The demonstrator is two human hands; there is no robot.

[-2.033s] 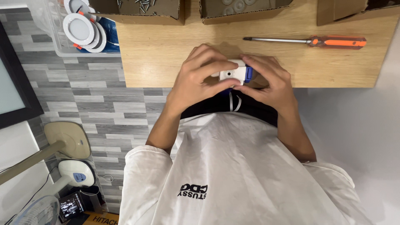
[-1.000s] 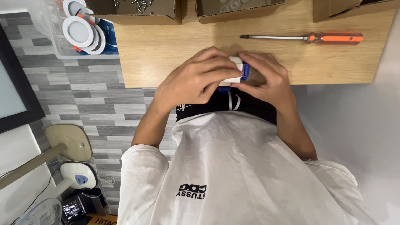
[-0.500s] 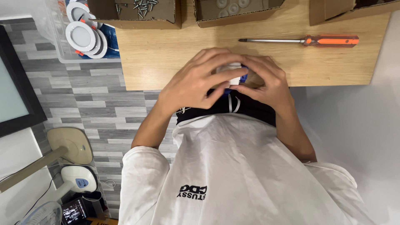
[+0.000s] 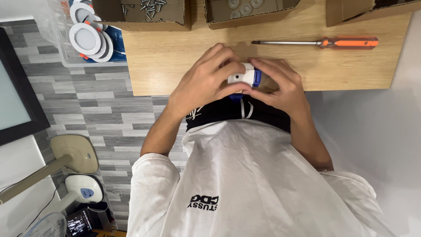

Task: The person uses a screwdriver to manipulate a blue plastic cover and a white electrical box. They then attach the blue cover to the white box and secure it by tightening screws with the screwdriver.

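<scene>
A small white-and-blue part (image 4: 244, 78) is sitting at upper centre of the frame, its long axis lying left-right, blue end pointing right. The left hand (image 4: 206, 83) and right hand (image 4: 280, 85) are both clamping it at the wooden table's (image 4: 175, 66) near edge. Work looks midway: the orange-handled screwdriver (image 4: 315, 42) is lying untouched beyond.

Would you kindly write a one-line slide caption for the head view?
Both hands, left hand and right hand, grip a small white-and-blue part at the wooden table edge, orange-handled screwdriver beyond.
</scene>
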